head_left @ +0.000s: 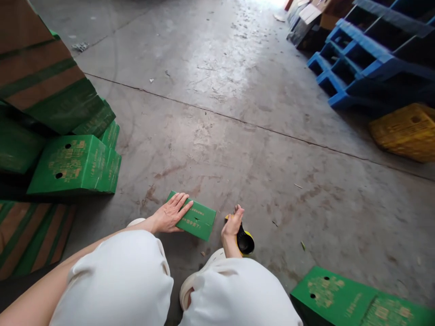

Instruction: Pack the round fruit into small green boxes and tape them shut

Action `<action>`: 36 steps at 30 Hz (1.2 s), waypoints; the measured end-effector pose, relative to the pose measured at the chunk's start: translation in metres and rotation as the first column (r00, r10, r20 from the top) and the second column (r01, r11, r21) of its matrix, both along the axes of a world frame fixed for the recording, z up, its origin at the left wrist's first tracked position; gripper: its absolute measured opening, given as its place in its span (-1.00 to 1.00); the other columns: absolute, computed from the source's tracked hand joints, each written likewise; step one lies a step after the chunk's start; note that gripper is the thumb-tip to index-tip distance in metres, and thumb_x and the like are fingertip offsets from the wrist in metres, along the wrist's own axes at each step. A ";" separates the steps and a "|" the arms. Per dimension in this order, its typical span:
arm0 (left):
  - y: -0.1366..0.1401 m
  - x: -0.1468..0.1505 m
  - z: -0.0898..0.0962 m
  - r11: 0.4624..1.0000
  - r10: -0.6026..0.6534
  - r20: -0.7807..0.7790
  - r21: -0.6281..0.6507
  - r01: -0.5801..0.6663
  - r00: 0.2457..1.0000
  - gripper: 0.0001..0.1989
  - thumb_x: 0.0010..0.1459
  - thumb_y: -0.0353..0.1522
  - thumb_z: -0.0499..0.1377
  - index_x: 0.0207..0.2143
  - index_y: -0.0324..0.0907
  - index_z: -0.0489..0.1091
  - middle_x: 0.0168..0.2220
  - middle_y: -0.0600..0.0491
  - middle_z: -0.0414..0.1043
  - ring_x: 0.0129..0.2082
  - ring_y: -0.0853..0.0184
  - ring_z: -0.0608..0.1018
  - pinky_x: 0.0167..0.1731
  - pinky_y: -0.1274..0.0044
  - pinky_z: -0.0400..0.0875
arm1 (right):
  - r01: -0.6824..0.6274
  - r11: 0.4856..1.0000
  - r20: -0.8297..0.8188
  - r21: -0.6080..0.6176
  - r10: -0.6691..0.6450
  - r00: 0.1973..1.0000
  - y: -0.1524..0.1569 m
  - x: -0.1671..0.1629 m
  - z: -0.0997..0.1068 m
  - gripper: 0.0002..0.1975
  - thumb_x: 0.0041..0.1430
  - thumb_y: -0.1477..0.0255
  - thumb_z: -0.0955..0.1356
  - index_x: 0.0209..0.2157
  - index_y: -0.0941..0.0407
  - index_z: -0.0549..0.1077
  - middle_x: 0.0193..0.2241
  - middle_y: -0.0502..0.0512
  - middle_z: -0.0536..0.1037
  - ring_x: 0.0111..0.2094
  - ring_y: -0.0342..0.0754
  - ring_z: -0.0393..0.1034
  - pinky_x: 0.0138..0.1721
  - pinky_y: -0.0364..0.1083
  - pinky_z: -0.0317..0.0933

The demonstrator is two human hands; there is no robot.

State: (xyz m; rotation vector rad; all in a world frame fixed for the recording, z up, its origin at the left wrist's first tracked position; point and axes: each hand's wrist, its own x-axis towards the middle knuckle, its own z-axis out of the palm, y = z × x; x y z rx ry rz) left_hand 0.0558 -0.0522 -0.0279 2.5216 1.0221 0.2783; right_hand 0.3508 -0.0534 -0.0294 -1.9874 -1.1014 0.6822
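While the left hand (170,215) touches one box (200,220), the right (233,224) holds one tool (245,242).

To your right, blue pallets (370,70) stand stacked on the concrete floor (244,149), a yellow crate (406,132) near them and brown cardboard (335,20) beyond. A thin dark line (239,120) crosses the floor ahead of you.

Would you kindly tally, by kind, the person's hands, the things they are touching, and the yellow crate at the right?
Left hand and right hand: 2
Green box under the left hand: 1
Black-and-yellow tool at the right hand: 1
Yellow crate: 1
Total: 5
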 end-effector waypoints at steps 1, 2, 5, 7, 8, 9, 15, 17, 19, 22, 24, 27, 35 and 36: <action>0.001 0.000 0.000 1.000 -0.001 -0.003 -0.009 0.001 1.000 0.11 0.15 0.07 0.27 0.50 -0.36 -0.08 0.46 -0.47 -0.05 0.48 -0.29 0.01 0.43 -0.01 -0.12 | 0.060 0.998 -0.038 -0.029 -0.061 0.997 0.003 -0.001 -0.007 -0.23 0.48 -0.01 -0.14 0.44 0.10 0.12 0.37 0.38 0.27 0.39 0.16 0.15 0.23 0.23 0.21; 0.002 0.001 0.000 1.000 -0.001 -0.006 -0.019 0.001 1.000 0.10 0.16 0.06 0.26 0.51 -0.35 -0.10 0.47 -0.46 -0.06 0.49 -0.29 0.00 0.43 -0.01 -0.13 | 0.081 0.995 -0.057 -0.053 -0.084 0.995 0.005 -0.006 -0.011 -0.23 0.47 -0.04 -0.09 0.39 0.11 0.23 0.31 0.36 0.36 0.34 0.16 0.23 0.21 0.20 0.24; 0.005 0.009 0.002 0.999 -0.004 -0.021 -0.047 0.003 1.000 0.11 0.16 0.01 0.28 0.52 -0.35 -0.15 0.49 -0.45 -0.12 0.50 -0.29 -0.04 0.44 -0.01 -0.16 | -0.028 0.997 -0.070 -0.075 0.023 0.997 0.010 -0.027 -0.013 -0.31 0.45 -0.08 0.09 0.21 0.10 0.48 0.20 0.28 0.52 0.25 0.14 0.35 0.24 0.12 0.21; 0.006 0.016 0.004 0.998 -0.008 -0.031 -0.065 0.006 0.999 0.15 0.12 -0.02 0.31 0.52 -0.35 -0.19 0.50 -0.45 -0.13 0.50 -0.29 -0.04 0.44 -0.01 -0.16 | -0.099 0.991 -0.073 -0.094 0.092 0.993 0.014 -0.039 -0.005 -0.33 0.45 -0.07 0.11 0.11 0.11 0.57 0.13 0.26 0.58 0.19 0.14 0.40 0.23 0.10 0.21; 0.007 0.020 0.004 0.997 -0.010 -0.033 -0.070 0.007 0.999 0.17 0.11 -0.03 0.32 0.53 -0.35 -0.20 0.49 -0.45 -0.13 0.50 -0.29 -0.03 0.44 0.00 -0.16 | -0.146 0.983 -0.081 -0.111 0.137 0.987 0.016 -0.042 0.000 -0.32 0.46 -0.06 0.10 0.04 0.12 0.60 0.07 0.26 0.62 0.13 0.14 0.45 0.18 0.08 0.24; 0.007 0.023 0.005 0.997 -0.012 -0.032 -0.072 0.010 0.999 0.18 0.10 -0.03 0.33 0.53 -0.36 -0.20 0.49 -0.44 -0.11 0.50 -0.28 -0.03 0.44 0.00 -0.16 | -0.202 0.971 -0.088 -0.126 0.192 0.978 0.018 -0.044 0.006 -0.32 0.46 -0.06 0.10 -0.05 0.13 0.64 -0.01 0.25 0.66 0.04 0.14 0.50 0.12 0.06 0.28; 0.004 0.021 0.007 0.998 -0.056 -0.015 0.010 0.056 0.998 0.10 0.18 -0.02 0.31 0.53 -0.31 -0.17 0.52 -0.41 -0.19 0.53 -0.20 -0.09 0.45 0.05 -0.15 | -0.432 0.898 0.012 -0.085 0.435 0.900 0.021 -0.041 0.022 -0.51 0.33 -0.04 0.34 -0.36 0.08 0.63 -0.33 0.13 0.63 -0.24 0.05 0.51 -0.07 -0.02 0.31; 0.002 0.017 0.009 0.993 -0.101 -0.022 0.064 0.102 0.995 -0.02 0.28 -0.04 0.24 0.53 -0.25 -0.14 0.53 -0.36 -0.17 0.54 -0.12 -0.07 0.46 0.08 -0.14 | -0.426 0.900 -0.009 -0.093 0.428 0.904 0.021 -0.039 0.021 -0.50 0.33 -0.04 0.34 -0.38 0.08 0.62 -0.34 0.11 0.62 -0.27 0.03 0.50 -0.10 -0.03 0.30; 0.001 0.014 0.010 0.985 -0.132 -0.030 0.111 0.134 0.991 -0.12 0.36 -0.05 0.17 0.53 -0.24 -0.10 0.53 -0.32 -0.12 0.54 -0.06 -0.03 0.47 0.11 -0.14 | -0.425 0.899 -0.035 -0.104 0.424 0.905 0.023 -0.037 0.021 -0.49 0.33 -0.05 0.33 -0.39 0.08 0.61 -0.35 0.10 0.62 -0.28 0.03 0.50 -0.12 -0.04 0.29; 0.001 0.014 0.010 0.978 -0.145 -0.037 0.147 0.149 0.989 -0.14 0.37 -0.03 0.16 0.51 -0.28 -0.03 0.51 -0.33 -0.06 0.53 -0.06 0.02 0.47 0.11 -0.12 | -0.444 0.889 -0.034 -0.115 0.443 0.896 0.025 -0.035 0.021 -0.46 0.35 -0.06 0.30 -0.42 0.09 0.60 -0.36 0.11 0.62 -0.29 0.02 0.49 -0.13 -0.04 0.29; 0.001 0.014 0.009 0.977 -0.149 -0.034 0.152 0.152 0.988 -0.12 0.35 -0.02 0.18 0.50 -0.29 -0.01 0.51 -0.34 -0.06 0.52 -0.07 0.03 0.47 0.11 -0.10 | -0.444 0.888 -0.035 -0.122 0.443 0.896 0.024 -0.032 0.021 -0.44 0.37 -0.06 0.27 -0.38 0.09 0.61 -0.33 0.14 0.64 -0.27 0.04 0.50 -0.12 -0.03 0.30; 0.001 0.013 0.007 0.979 -0.150 -0.032 0.132 0.153 0.988 -0.10 0.34 -0.04 0.22 0.51 -0.29 -0.03 0.52 -0.34 -0.09 0.53 -0.07 0.00 0.47 0.11 -0.08 | -0.399 0.910 -0.127 -0.112 0.385 0.914 0.017 -0.025 0.018 -0.41 0.42 -0.06 0.20 -0.12 0.10 0.63 -0.13 0.21 0.68 -0.09 0.10 0.54 0.00 0.03 0.35; 0.006 0.010 0.001 0.988 -0.153 -0.005 0.033 0.153 0.988 -0.13 0.38 -0.10 0.18 0.53 -0.25 -0.12 0.54 -0.26 -0.19 0.55 -0.01 -0.11 0.49 0.13 -0.10 | -0.387 0.921 -0.065 -0.030 0.385 0.921 0.015 -0.024 0.015 -0.43 0.45 -0.02 0.19 -0.04 0.10 0.62 -0.02 0.25 0.64 -0.01 0.12 0.52 0.08 0.10 0.35; 0.007 0.010 0.001 0.987 -0.156 0.000 0.030 0.156 0.988 -0.13 0.38 -0.10 0.17 0.53 -0.25 -0.12 0.54 -0.26 -0.19 0.55 0.00 -0.11 0.49 0.14 -0.11 | -0.460 0.887 -0.039 -0.033 0.459 0.888 0.018 -0.027 0.017 -0.49 0.43 0.00 0.24 -0.08 0.08 0.64 -0.06 0.23 0.65 -0.05 0.11 0.53 0.04 0.07 0.36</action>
